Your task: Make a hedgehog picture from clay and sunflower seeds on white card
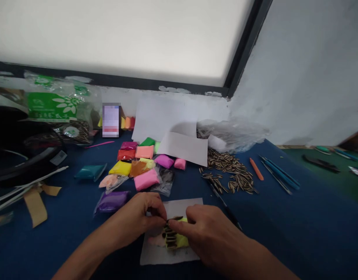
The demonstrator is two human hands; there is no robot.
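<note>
Head view: the yellow piece [182, 241] lies on a small sheet of white paper [152, 258], at the near middle of the blue table [283, 233], between the two hands. It is bright, slightly greenish yellow, and low. Down its left part runs a row of dark, pale-edged seeds [171, 238], laid crosswise one behind another from far to near; its right part is plain yellow where it shows, and the right hand hides some of that side. Another seed lies slantwise at the far end, and a pale pinkish patch [156, 240] with a dark round spot beside it shows on the left.

The left hand [148, 214] comes in from the near left, thumb and forefinger brought together at the far end of the row. Something dark shows at their tips, but I cannot tell whether they grasp a seed. The right hand [203, 227] points its forefinger left to meet those tips, its other fingers curled; whether it grasps anything is hidden.

Farther right lies a loose heap of striped seeds [240, 175], with a dark pen [225, 206] nearer. Farther left are coloured packets: purple [113, 201] nearest, then pink [146, 179] and yellow [120, 168].
</note>
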